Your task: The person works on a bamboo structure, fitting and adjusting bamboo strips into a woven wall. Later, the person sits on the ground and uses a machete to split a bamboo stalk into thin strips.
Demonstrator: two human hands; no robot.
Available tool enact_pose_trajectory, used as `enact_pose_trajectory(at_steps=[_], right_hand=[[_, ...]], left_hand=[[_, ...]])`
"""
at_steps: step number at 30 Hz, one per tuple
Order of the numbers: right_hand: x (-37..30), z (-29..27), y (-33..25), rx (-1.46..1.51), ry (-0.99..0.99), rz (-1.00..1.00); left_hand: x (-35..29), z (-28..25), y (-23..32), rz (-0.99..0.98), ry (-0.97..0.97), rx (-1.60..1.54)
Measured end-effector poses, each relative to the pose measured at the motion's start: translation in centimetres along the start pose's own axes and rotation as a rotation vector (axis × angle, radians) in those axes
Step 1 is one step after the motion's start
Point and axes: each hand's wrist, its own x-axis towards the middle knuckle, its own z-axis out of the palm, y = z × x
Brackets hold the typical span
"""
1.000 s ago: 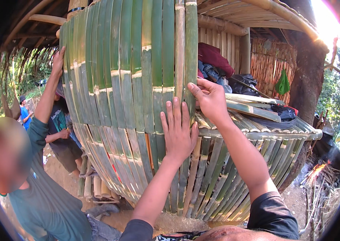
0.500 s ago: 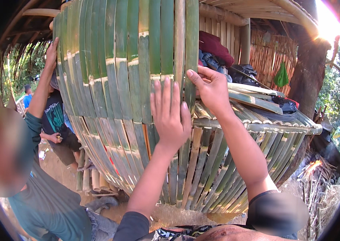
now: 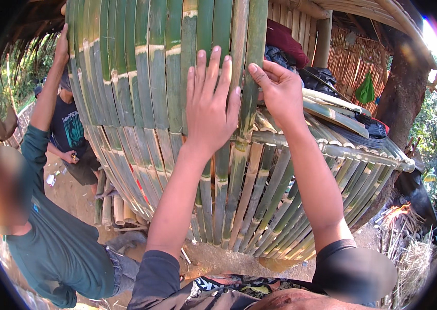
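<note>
The left hand (image 3: 211,103) lies flat, fingers spread, on the front face of the upright bamboo-slat panel (image 3: 151,88). The right hand (image 3: 282,95), apart from it, pinches the panel's right edge slat (thumb in front, fingers curled at the rear). The panel stands directly before the person, above a slatted bamboo wall (image 3: 275,206). At the far left, a co-worker's hand (image 3: 62,47) grips the panel's opposite edge. To the right, split bamboo strips (image 3: 334,111) rest near a maroon cloth (image 3: 286,47); beyond, a green bag (image 3: 365,89) hangs.
</note>
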Motion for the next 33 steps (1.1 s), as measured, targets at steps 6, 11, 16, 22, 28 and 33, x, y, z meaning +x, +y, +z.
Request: enact_pose_trajectory(at_steps=[6, 11, 16, 22, 28, 33], right_hand=[[-0.1, -0.1, -0.3, 0.006, 0.011, 0.053], [-0.5, 0.3, -0.8, 0.028, 0.036, 0.077], [-0.5, 0.2, -0.7, -0.004, 0.044, 0.06], [-0.3, 0.0, -0.4, -0.059, 0.055, 0.098], [-0.4, 0.2, 0.0, -0.021, 0.089, 0.113], [-0.5, 0.2, -0.2, 0.04, 0.046, 0.104]], left_hand=[[-10.4, 0.6, 4.4, -0.251, 0.026, -0.051], [-13.4, 2.7, 5.8, -0.316, -0.043, 0.021], [-13.3, 3.3, 5.8, -0.314, 0.002, -0.025], [-13.3, 3.3, 5.6, -0.304, 0.004, -0.04], [-13.3, 3.4, 5.5, -0.312, 0.035, -0.037], [-13.4, 4.2, 5.1, -0.303, 0.124, -0.048]])
